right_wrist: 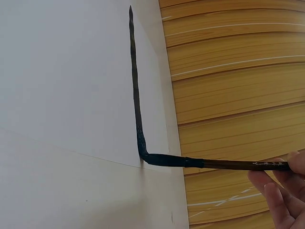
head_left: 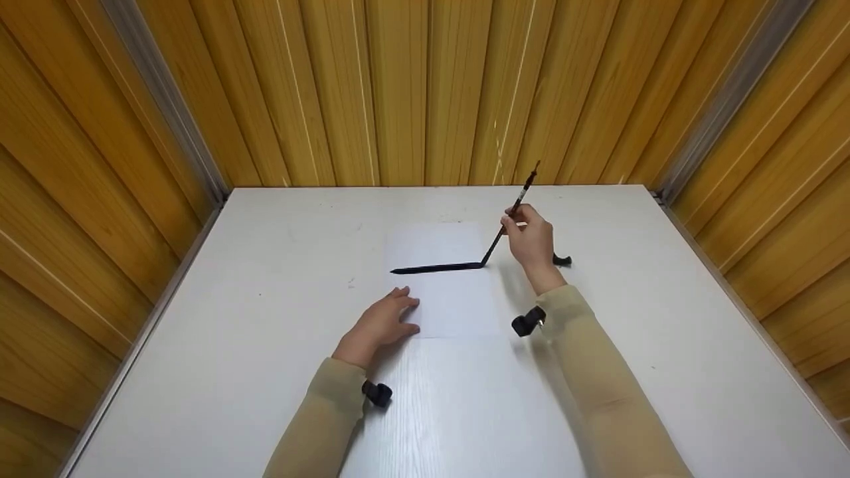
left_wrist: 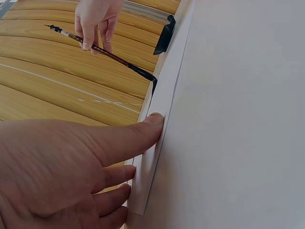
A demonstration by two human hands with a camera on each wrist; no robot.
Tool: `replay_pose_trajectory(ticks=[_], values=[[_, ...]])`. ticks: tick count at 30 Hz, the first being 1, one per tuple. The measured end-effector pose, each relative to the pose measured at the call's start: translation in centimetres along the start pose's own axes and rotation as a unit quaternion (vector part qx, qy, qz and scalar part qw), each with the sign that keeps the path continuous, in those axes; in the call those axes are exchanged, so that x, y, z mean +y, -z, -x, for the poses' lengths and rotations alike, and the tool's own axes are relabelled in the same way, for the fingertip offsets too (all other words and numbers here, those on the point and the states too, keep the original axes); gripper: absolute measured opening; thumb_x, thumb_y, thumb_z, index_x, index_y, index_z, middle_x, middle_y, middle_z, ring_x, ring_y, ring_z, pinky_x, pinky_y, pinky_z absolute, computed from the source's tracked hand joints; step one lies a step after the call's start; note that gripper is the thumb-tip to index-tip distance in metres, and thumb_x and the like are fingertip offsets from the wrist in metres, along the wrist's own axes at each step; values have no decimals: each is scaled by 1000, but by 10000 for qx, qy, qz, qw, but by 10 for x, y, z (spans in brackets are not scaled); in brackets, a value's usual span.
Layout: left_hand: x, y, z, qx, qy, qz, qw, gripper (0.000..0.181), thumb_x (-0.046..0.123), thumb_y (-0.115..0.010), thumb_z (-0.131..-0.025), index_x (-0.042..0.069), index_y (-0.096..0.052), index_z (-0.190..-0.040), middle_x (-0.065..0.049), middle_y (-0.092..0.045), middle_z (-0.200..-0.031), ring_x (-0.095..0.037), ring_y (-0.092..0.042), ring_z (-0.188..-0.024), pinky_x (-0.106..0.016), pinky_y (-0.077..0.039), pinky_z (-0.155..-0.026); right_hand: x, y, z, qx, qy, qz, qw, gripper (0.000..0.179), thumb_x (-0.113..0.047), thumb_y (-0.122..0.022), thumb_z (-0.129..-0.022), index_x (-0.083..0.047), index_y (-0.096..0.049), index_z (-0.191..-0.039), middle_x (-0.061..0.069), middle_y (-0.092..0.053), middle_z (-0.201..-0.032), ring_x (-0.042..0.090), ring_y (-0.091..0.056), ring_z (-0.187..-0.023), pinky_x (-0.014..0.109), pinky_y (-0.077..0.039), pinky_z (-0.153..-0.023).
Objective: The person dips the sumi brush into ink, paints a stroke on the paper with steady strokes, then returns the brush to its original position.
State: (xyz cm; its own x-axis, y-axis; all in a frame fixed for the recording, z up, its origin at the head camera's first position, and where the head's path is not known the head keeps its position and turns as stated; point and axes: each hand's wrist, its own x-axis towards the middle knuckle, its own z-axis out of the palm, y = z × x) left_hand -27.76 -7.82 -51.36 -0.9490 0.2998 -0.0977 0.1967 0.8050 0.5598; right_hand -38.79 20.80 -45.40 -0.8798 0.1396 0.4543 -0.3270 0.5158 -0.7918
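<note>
My right hand (head_left: pixel 530 239) pinches the dark handle of a calligraphy brush (right_wrist: pixel 224 164) between thumb and fingers. Its black bristles bend against the right edge of a white sheet of paper (head_left: pixel 458 309). From the bristles a straight black ink stroke (head_left: pixel 435 269) runs leftward across the sheet, ending in a point near the left edge. My left hand (head_left: pixel 384 320) rests at the lower left of the paper, fingers spread. In the left wrist view its thumb (left_wrist: pixel 153 119) presses on the paper's edge and the other fingers lie beyond.
A small black object (head_left: pixel 562 260), partly hidden behind my right hand, lies on the white table (head_left: pixel 199 345). Wood-patterned panels (head_left: pixel 425 93) rise at the back and both sides. A black wrist camera (head_left: pixel 528 322) sits by the right sleeve, another (head_left: pixel 378 394) by the left.
</note>
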Motion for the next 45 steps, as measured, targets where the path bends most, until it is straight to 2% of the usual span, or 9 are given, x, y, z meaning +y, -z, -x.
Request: replay_pose_trajectory(ticks=[8, 16, 19, 23, 28, 31, 35, 40, 45], values=[[-2, 0, -1, -51, -152, -4, 9999, 56, 21, -77, -93, 7, -58, -145, -14, -40, -165, -34, -29, -157, -49, -31, -128, -2, 2, -1, 27, -30, -184, 9998, 16, -9, -67, -100, 1, -69, -112, 20, -76, -103, 34, -77, -85, 23, -63, -75], [0, 2, -2, -72, -87, -22, 9999, 56, 21, -76, -94, 8, -58, -145, -12, -39, -165, -33, -30, -157, -49, -29, -129, -14, 7, -4, 179, -207, -831, 9962, 15, -7, -68, -99, 1, -70, -111, 19, -75, -101, 13, -73, -75, 22, -63, -73], [0, 1, -3, -70, -76, -22, 9999, 56, 22, -77, -94, 8, -58, -145, -12, -39, -166, -33, -30, -157, -49, -30, -129, -20, 10, -5, 364, -27, -939, 9949, 14, -7, -69, -98, 1, -71, -109, 20, -76, -99, 12, -74, -73, 17, -61, -70], [0, 1, -3, -61, -41, -4, 10000, 56, 22, -77, -94, 9, -58, -145, -12, -39, -165, -32, -29, -158, -48, -30, -129, -31, 14, -5, 561, 232, -1173, 9912, 14, -3, -70, -96, 4, -71, -108, 25, -75, -98, 23, -77, -74, 13, -60, -68], [-1, 2, -1, -50, -106, 20, 9999, 56, 22, -77, -93, 8, -59, -144, -13, -40, -165, -34, -30, -157, -49, -30, -129, -44, 17, -1, 673, 257, -1344, 9883, 17, -2, -69, -97, 9, -69, -110, 28, -72, -101, 7, -74, -74, 13, -59, -67], [-2, 2, 0, -59, -172, 57, 9998, 56, 21, -77, -93, 7, -58, -144, -14, -39, -165, -34, -30, -157, -50, -31, -129, -45, 20, -1, 742, 403, -1572, 9840, 18, -2, -71, -96, 10, -68, -109, 26, -72, -99, 0, -72, -73, 13, -58, -66], [-4, 2, 1, -67, -227, 109, 9997, 56, 20, -77, -94, 6, -58, -145, -14, -39, -165, -35, -29, -157, -51, -32, -128, -48, 28, 3, 857, 714, -1882, 9758, 17, -1, -73, -93, 10, -69, -105, 22, -72, -93, 4, -73, -72, 17, -60, -65], [-4, 1, 0, -71, -199, 86, 9997, 57, 21, -77, -94, 7, -57, -145, -13, -39, -165, -34, -29, -157, -50, -31, -128, -50, 39, 8, 1069, 997, -1925, 9704, 14, -3, -76, -92, 6, -71, -102, 14, -74, -88, 7, -74, -71, 15, -58, -63], [-3, 1, -1, -61, -97, 51, 9999, 57, 22, -77, -94, 8, -57, -146, -12, -38, -166, -33, -29, -158, -48, -30, -129, -46, 51, 14, 1160, 1484, -1930, 9629, 15, 0, -74, -93, 10, -69, -103, 11, -77, -90, 5, -76, -75, 13, -56, -64]])
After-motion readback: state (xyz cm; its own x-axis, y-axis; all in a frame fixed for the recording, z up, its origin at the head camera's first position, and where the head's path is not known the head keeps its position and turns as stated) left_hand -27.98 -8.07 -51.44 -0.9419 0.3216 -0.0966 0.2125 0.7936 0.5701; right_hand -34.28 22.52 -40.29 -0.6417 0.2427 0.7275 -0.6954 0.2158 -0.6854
